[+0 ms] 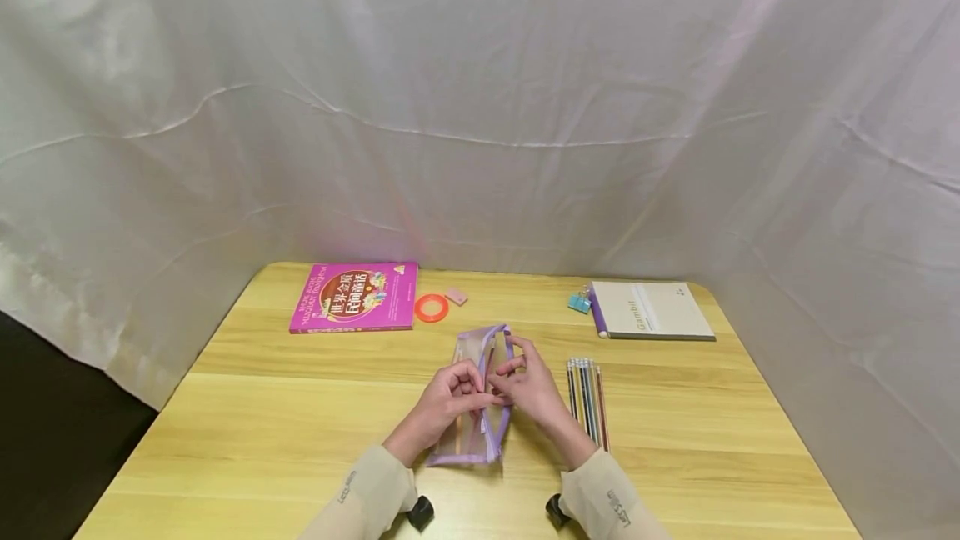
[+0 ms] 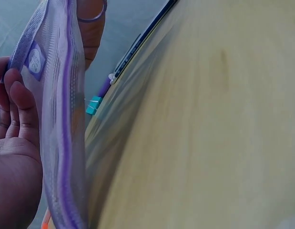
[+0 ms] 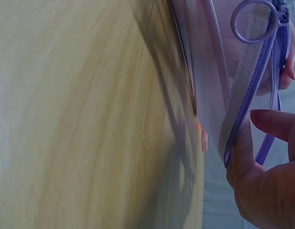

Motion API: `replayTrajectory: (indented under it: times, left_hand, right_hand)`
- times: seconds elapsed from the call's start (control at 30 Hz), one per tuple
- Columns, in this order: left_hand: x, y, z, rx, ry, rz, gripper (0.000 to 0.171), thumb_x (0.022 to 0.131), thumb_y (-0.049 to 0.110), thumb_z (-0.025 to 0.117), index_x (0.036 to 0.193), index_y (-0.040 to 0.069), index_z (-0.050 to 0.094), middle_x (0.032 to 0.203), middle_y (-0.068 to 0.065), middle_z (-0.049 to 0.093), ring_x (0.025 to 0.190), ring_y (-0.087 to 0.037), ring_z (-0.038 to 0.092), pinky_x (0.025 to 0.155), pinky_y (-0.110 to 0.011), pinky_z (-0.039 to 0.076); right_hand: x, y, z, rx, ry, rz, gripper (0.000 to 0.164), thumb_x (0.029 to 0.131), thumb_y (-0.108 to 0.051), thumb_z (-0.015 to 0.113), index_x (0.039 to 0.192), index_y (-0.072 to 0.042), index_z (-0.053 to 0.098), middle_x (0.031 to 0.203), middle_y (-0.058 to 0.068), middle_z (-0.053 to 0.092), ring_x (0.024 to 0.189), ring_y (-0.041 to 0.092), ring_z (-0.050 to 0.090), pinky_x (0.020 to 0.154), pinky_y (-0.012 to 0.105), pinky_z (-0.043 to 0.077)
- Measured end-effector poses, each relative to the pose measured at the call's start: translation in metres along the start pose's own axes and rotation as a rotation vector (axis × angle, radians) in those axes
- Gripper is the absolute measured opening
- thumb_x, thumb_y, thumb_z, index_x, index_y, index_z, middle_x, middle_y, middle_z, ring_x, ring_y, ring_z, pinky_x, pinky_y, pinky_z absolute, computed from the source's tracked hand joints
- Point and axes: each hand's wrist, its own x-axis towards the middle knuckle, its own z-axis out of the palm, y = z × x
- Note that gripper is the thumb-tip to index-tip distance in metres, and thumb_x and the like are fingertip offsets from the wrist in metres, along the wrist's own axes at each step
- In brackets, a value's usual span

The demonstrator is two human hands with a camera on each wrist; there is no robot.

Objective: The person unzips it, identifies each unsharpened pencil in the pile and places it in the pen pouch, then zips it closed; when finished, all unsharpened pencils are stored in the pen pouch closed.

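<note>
A see-through mesh pencil pouch [image 1: 468, 436] with purple trim stands tilted between both hands at the middle of the table. Its zipper [image 3: 256, 88] is undone, with a round purple pull ring [image 3: 237, 26] at one end. With bent fingers my left hand [image 1: 448, 400] pinches the left side of the mouth. On the opposite side my right hand [image 1: 534, 390] grips the zipper edge between thumb and fingers. Through the mesh something slim and orange shows faintly; its kind is unclear. Several pencils [image 1: 587, 398] lie in a bundle right of the right hand, partly behind its forearm.
At the back left lies a pink book [image 1: 360, 298], beside an orange tape roll [image 1: 431, 307] and a pink eraser [image 1: 456, 297]. Blue binder clips [image 1: 580, 302], a purple pen [image 1: 598, 312] and a white notebook [image 1: 660, 311] sit back right. Grey curtains [image 1: 480, 107] surround the table.
</note>
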Motion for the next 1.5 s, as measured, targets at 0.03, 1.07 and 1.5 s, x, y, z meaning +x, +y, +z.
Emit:
replayTrajectory:
  times: [0.03,1.07,1.5]
  left_hand:
    - [0.0,0.0,-0.001,-0.004,0.001,0.006,0.026,0.092,0.001,0.07,0.096,-0.014,0.049,0.081,0.006,0.064,0.07,-0.006,0.063,0.063,-0.019,0.053]
    - [-0.001,0.018,-0.02,0.029,0.058,0.086,0.023,0.092,-0.002,0.068,0.092,-0.013,0.048,0.078,0.005,0.055,0.067,-0.005,0.053,0.062,-0.017,0.048]
    - [0.0,0.015,-0.017,0.022,0.042,0.107,0.023,0.091,-0.004,0.066,0.093,-0.017,0.047,0.079,0.004,0.054,0.068,-0.003,0.053,0.063,-0.017,0.05]
  right_hand:
    - [0.0,-0.001,-0.001,0.014,-0.008,0.003,0.076,0.091,0.006,0.072,0.156,-0.003,0.034,0.112,0.025,0.06,0.077,0.022,0.071,0.065,0.035,0.064]
    - [-0.027,0.017,-0.141,-0.229,0.149,0.15,0.048,0.097,-0.004,0.066,0.143,0.003,0.052,0.106,0.015,0.059,0.078,0.024,0.068,0.067,0.038,0.064]
    - [-0.033,0.04,-0.161,-0.232,0.082,0.228,0.054,0.094,-0.001,0.069,0.144,0.005,0.048,0.103,0.017,0.064,0.076,0.022,0.065,0.061,0.033,0.061]
